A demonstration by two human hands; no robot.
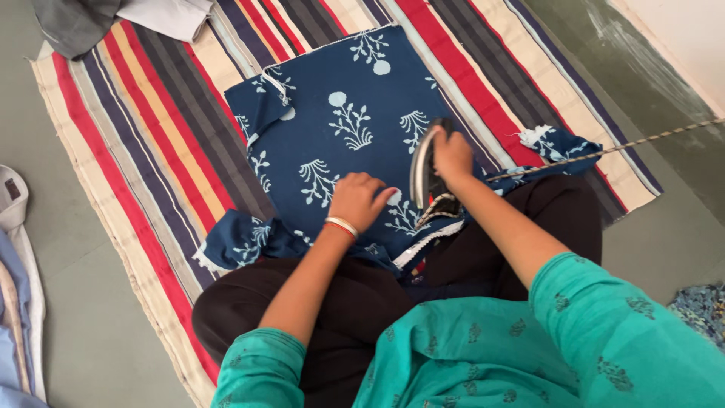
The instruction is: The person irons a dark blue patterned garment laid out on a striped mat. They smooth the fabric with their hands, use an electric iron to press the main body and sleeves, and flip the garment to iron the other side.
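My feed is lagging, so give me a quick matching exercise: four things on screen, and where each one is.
1. iron
2. left hand
3. blue cloth
4. cord

A. spread on the striped mat
B. flat on the blue cloth
C. gripped by the right hand
D. stretched off to the right

Pairs: 1-C, 2-B, 3-A, 4-D

Grey floor (91,325); striped mat (151,151); possibly pale wall (680,30).
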